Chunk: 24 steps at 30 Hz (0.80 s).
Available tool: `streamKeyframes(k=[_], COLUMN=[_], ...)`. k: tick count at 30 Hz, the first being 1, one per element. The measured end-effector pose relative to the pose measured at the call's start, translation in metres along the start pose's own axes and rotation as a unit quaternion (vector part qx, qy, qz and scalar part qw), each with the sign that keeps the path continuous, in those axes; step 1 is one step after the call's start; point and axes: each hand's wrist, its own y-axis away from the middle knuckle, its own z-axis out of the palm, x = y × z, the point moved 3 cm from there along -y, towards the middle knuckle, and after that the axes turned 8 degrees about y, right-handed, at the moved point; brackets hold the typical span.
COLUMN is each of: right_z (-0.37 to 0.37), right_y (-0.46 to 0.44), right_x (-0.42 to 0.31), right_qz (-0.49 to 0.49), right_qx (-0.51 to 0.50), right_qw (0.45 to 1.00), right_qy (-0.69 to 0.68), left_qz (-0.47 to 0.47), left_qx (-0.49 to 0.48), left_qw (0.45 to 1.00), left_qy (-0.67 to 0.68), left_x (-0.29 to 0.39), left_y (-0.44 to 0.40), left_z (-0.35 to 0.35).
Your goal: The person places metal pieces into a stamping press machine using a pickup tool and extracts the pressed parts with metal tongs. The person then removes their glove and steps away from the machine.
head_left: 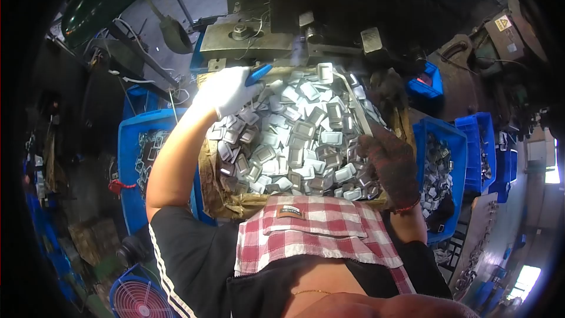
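My left hand [226, 91], in a white glove, is closed around a blue-handled tool [259, 75] above the far left of the heap; the rest of this tool is hidden. A dark, red-flecked glove covers my right hand [388, 162], which grips a long thin metal rod-like tool [356, 103] pointing away from me. Near the rod's far tip is a small rectangular metal cup [325, 73]; whether the tip touches it I cannot tell. Beneath both hands lies a heap of small rectangular metal cups [303, 129] in a container lined with brown wrapping [215, 191].
Machine parts with a bolted metal block [241, 38] stand just beyond the heap. Blue crates with metal pieces flank me, one left [130, 185] and one right [459, 168]. A small blue bin [432, 85] sits far right. A fan [141, 300] is at lower left.
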Motion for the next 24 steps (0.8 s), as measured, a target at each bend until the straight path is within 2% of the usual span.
streamKeyframes(k=[2, 8, 11, 12, 14, 15, 17, 19, 21, 22, 24], right_z=[-0.008, -0.024, -0.024, -0.023, -0.020, -0.017, -0.015, -0.008, -0.001, 0.005, 0.008], right_y=[0.000, -0.022, -0.035, -0.038, -0.044, -0.049, -0.061, -0.078, -0.088, -0.092, -0.097], right_x=[0.000, 0.007, 0.000, -0.006, -0.019, -0.021, -0.025, -0.015, -0.010, -0.015, -0.019], right_qz=[0.051, 0.108, 0.082, 0.088, 0.098, 0.085, 0.056, -0.037, -0.062, -0.041, -0.115], right_qx=[0.032, 0.075, 0.066, 0.060, 0.049, 0.041, 0.031, 0.082, 0.089, 0.071, 0.111], right_qw=[0.998, 0.991, 0.994, 0.994, 0.994, 0.995, 0.998, 0.993, 0.991, 0.996, 0.981], right_qy=[0.014, -0.038, -0.003, -0.006, -0.015, -0.008, 0.004, 0.080, 0.075, 0.034, 0.111], left_qz=[-0.013, 0.081, 0.009, -0.014, -0.008, -0.006, 0.060, 0.071, 0.102, 0.081, 0.042], left_qx=[-0.028, -0.006, -0.098, -0.081, 0.043, 0.103, 0.134, 0.068, 0.042, 0.052, 0.016], left_qw=[0.997, 0.985, 0.979, 0.983, 0.995, 0.993, 0.989, 0.989, 0.969, 0.993, 0.997], left_qy=[-0.070, -0.150, -0.179, -0.163, -0.094, -0.060, -0.016, 0.109, 0.223, 0.075, 0.056], left_x=[0.019, 0.064, 0.076, 0.078, 0.066, 0.054, 0.031, 0.027, 0.031, 0.037, 0.051], left_y=[-0.016, -0.078, -0.103, -0.101, -0.096, -0.091, -0.078, -0.054, -0.031, -0.027, -0.024], left_z=[-0.010, -0.019, -0.014, -0.019, -0.016, -0.010, 0.009, 0.029, 0.045, 0.049, 0.052])
